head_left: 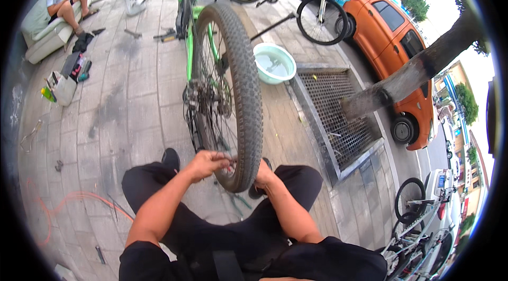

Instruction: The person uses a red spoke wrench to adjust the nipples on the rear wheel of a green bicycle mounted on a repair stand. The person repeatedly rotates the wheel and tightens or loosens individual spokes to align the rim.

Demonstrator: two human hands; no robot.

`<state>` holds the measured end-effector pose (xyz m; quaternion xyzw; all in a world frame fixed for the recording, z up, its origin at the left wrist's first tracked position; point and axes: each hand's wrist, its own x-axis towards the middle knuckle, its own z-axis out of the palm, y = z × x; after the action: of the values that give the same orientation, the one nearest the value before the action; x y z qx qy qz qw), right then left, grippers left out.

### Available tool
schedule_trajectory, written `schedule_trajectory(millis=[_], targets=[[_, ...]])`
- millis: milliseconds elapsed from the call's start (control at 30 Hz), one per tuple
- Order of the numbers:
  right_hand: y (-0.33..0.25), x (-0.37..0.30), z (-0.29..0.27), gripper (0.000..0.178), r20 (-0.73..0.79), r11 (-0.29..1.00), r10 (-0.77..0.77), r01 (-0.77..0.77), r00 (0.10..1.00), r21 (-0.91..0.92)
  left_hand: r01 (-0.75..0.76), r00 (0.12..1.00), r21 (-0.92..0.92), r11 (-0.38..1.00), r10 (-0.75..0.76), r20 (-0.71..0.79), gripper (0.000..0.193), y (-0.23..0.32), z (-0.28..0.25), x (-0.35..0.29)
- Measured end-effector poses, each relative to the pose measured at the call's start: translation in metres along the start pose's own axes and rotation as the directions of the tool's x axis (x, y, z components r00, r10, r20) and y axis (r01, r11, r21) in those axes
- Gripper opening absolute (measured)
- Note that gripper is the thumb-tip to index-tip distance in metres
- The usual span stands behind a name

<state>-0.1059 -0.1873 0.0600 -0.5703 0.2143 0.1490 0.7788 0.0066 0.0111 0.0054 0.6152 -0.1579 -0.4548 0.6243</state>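
Before me stands a green bicycle [190, 43] with its knobby-tyred wheel [248, 85] toward me, between my knees. At the wheel's lower left side, my left hand [206, 165] is closed, thumb and fingers pinched together beside the rim and spokes. Whatever small thing is in that pinch is too small to name. My right hand [265, 175] is against the lower right side of the tyre, its fingers hidden behind the rubber. Sprockets and the hub [209, 96] show at the wheel's centre.
Right of the wheel are a pale green basin [274, 64] of water, a metal tree grate [338, 117] and a leaning trunk [413, 80]. An orange hose [79, 195], a white container [63, 88] and tools lie left. A person sits on a sofa [50, 35]. Bicycles and an orange car [389, 43] stand beyond.
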Motion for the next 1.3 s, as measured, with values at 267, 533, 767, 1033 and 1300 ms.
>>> schedule_trajectory(millis=[267, 533, 767, 1033, 1300], targets=[[0.059, 0.012, -0.022, 0.032, -0.002, 0.957, -0.082, 0.078, 0.997, -0.281, -0.062, 0.998, 0.089, 0.994, 0.063, -0.007, 0.025, -0.023, 0.001, 0.001], [0.029, 0.021, 0.005, 0.033, -0.025, 0.826, -0.030, 0.011, 0.999, -0.564, 0.033, 0.998, 0.130, 0.991, -0.025, -0.062, 0.030, -0.011, -0.001, -0.004], [0.061, 0.055, -0.017, 0.033, 0.013, 0.857, -0.274, 0.251, 0.962, -0.449, -0.009, 0.994, -0.020, 1.000, 0.006, -0.112, 0.049, 0.005, 0.000, 0.002], [0.041, 0.038, -0.018, 0.019, -0.178, 0.994, 0.001, -0.019, 0.984, -0.104, -0.006, 0.947, 0.314, 0.949, 0.107, -0.304, 0.062, -0.004, 0.005, 0.011], [0.045, 0.020, -0.007, 0.026, -0.136, 0.988, -0.075, 0.055, 0.988, -0.141, 0.045, 0.939, 0.399, 0.916, 0.098, -0.330, 0.055, -0.003, 0.007, 0.015]])
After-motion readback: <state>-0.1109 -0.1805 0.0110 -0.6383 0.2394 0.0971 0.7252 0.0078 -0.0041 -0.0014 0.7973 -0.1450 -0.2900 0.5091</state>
